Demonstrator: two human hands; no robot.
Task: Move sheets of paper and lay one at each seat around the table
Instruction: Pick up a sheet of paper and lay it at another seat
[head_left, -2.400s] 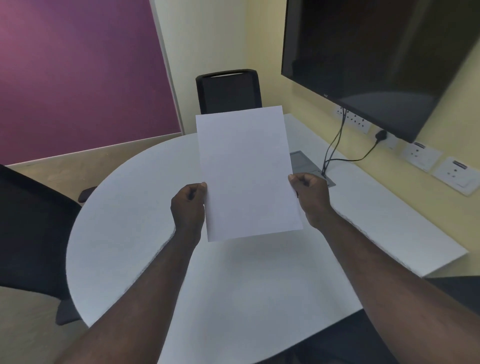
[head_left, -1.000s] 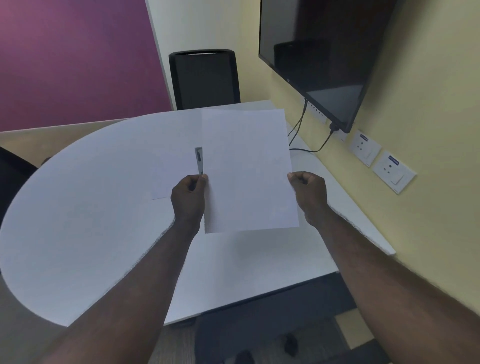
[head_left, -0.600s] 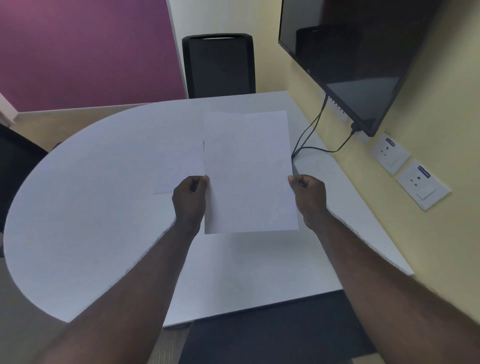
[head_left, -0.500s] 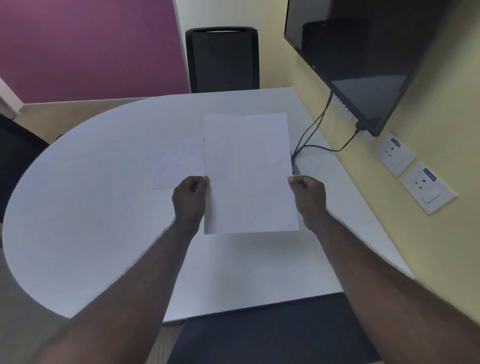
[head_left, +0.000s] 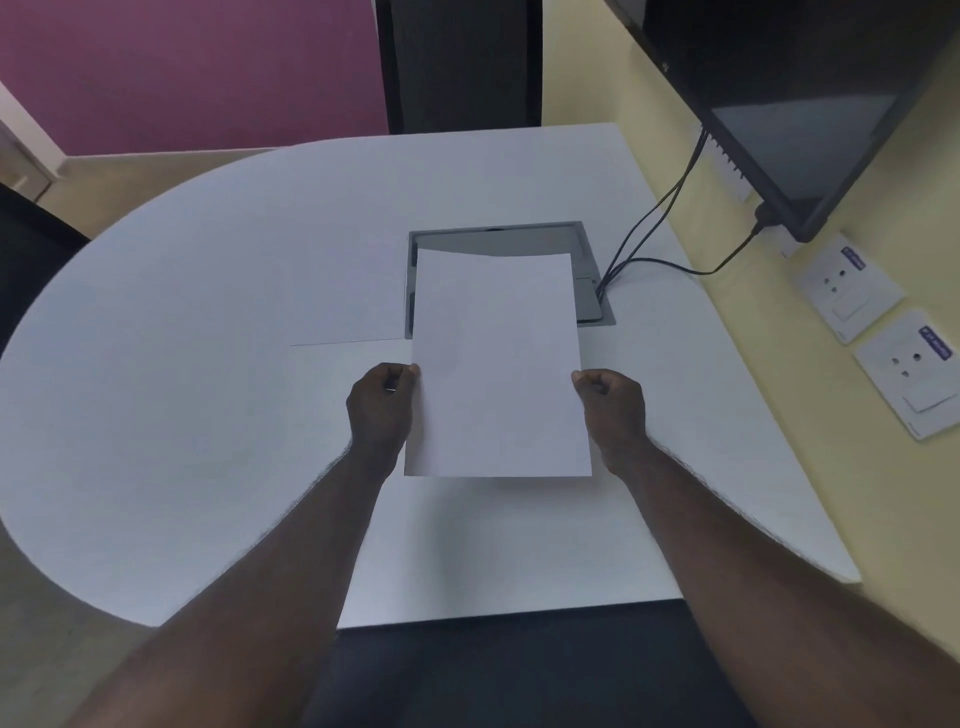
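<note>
I hold a blank white sheet of paper (head_left: 496, 364) above the white table (head_left: 182, 389), near its front edge. My left hand (head_left: 382, 408) pinches the sheet's left edge and my right hand (head_left: 613, 408) pinches its right edge. More white paper (head_left: 348, 306) lies flat on the table just left of the held sheet, its front edge showing as a thin line. A black chair (head_left: 460, 62) stands at the far side of the table. A dark seat (head_left: 493, 670) sits right below me at the near edge.
A grey cable hatch (head_left: 587, 244) is set in the table behind the held sheet, with black cables (head_left: 649, 234) running up to a wall-mounted screen (head_left: 779, 93). Wall sockets (head_left: 878, 332) sit on the yellow wall at right. Another dark chair (head_left: 31, 249) stands at left.
My view has tilted down and moved closer over the table. The held sheet sits lower, uncovering the cable hatch behind it. Both hands keep the same grip.
</note>
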